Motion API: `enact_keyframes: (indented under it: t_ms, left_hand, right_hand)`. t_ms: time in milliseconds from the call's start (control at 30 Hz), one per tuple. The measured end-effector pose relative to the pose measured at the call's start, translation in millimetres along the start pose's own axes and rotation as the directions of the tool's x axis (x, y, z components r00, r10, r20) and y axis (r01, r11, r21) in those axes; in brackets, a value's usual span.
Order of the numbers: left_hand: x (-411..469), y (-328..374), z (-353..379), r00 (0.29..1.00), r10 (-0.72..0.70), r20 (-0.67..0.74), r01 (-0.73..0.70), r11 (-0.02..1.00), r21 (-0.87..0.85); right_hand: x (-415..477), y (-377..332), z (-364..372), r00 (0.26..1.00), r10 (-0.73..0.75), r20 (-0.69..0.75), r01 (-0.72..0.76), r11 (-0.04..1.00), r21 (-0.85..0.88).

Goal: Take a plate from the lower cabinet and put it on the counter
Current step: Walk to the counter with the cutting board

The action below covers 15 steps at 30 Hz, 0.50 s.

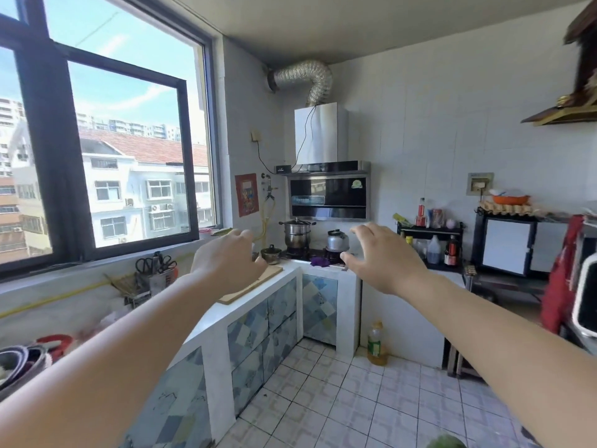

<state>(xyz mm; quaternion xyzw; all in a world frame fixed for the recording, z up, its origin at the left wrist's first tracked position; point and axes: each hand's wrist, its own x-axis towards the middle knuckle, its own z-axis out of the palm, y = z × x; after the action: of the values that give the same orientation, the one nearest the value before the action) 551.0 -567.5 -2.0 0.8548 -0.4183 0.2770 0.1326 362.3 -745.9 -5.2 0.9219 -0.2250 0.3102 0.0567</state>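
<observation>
Both my arms stretch out in front of me at chest height. My left hand (230,258) hangs above the white counter (206,313), fingers loosely curled, holding nothing. My right hand (382,256) is spread with fingers apart, also empty, in the air in front of the stove corner. Under the counter run the lower cabinets (263,331), their blue patterned doors all closed. No plate is in view.
A wooden cutting board (255,284) lies on the counter. A steel pot (295,232) and kettle (337,239) sit on the stove under the range hood (328,192). An oil bottle (376,344) stands on the tiled floor. A utensil rack (155,273) is by the window.
</observation>
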Motion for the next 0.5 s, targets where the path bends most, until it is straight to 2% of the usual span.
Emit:
enact_keyframes:
  t_ms: [500]
  left_hand:
    - [210,93,132,0.999,0.006,-0.037,-0.006,1.0,-0.006]
  right_hand:
    - [167,182,94,0.999,-0.051,-0.007,0.051,0.996,-0.067]
